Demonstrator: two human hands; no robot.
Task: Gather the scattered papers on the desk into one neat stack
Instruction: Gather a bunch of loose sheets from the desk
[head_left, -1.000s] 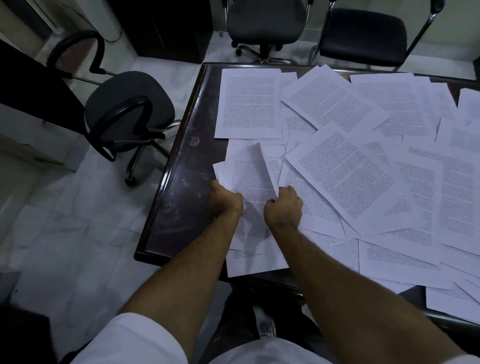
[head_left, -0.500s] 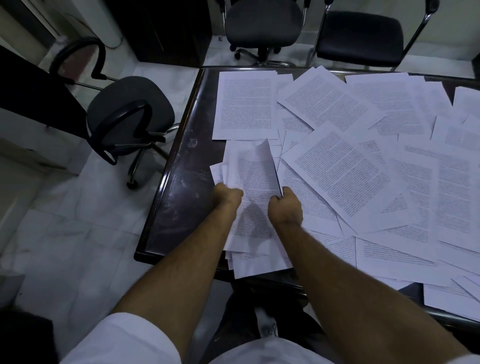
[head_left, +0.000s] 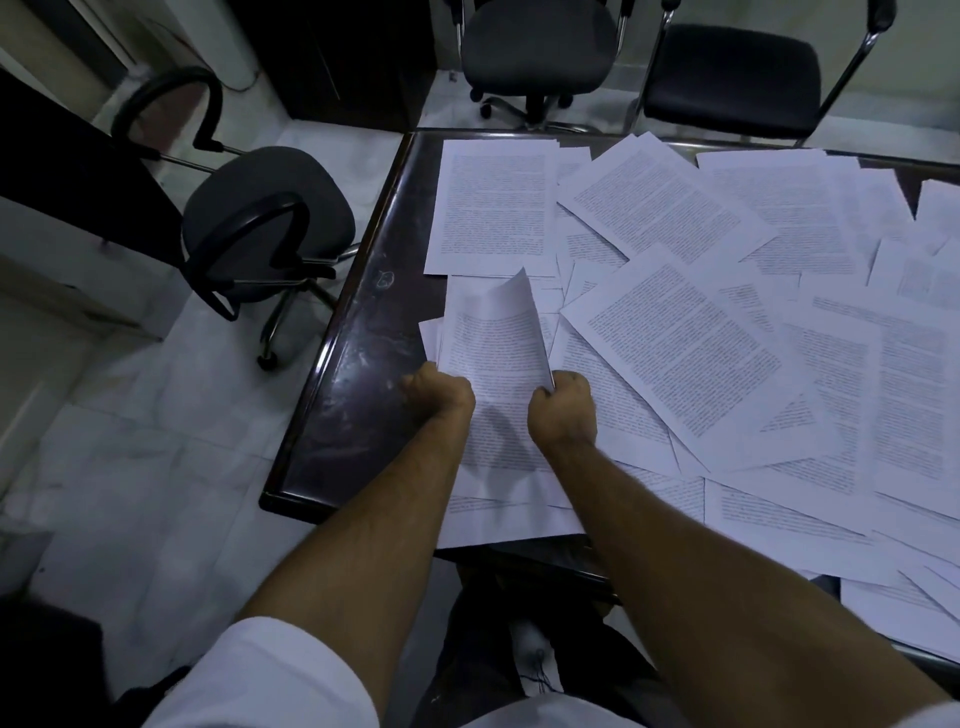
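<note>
Two hands on one small stack of papers (head_left: 493, 364) at the near-left part of the table (head_left: 358, 395). Left hand (head_left: 441, 397): fingers curled round the stack's left edge. Right hand (head_left: 563, 410): fingers clenched on the stack's right edge, where the top sheet curls upward to a raised corner. Stack: several printed sheets, unevenly aligned, near ends overhanging the table's front rim between my forearms. Scattered papers (head_left: 727, 322): many printed sheets, overlapping at differing angles, covering the table from just right of my right hand to the far and right edges; some hang over the near rim at right. One sheet (head_left: 493, 208) lies squarely at the far-left corner, just beyond the stack's raised corner. Table: dark, glossy, bare strip along its left side. Swivel chair (head_left: 260, 223): dark seat, curved armrests, on the pale tiled floor (head_left: 130, 441) left of the table. Two further dark chairs (head_left: 727, 67) beyond the far edge. White sleeves (head_left: 260, 675) at both upper arms.
</note>
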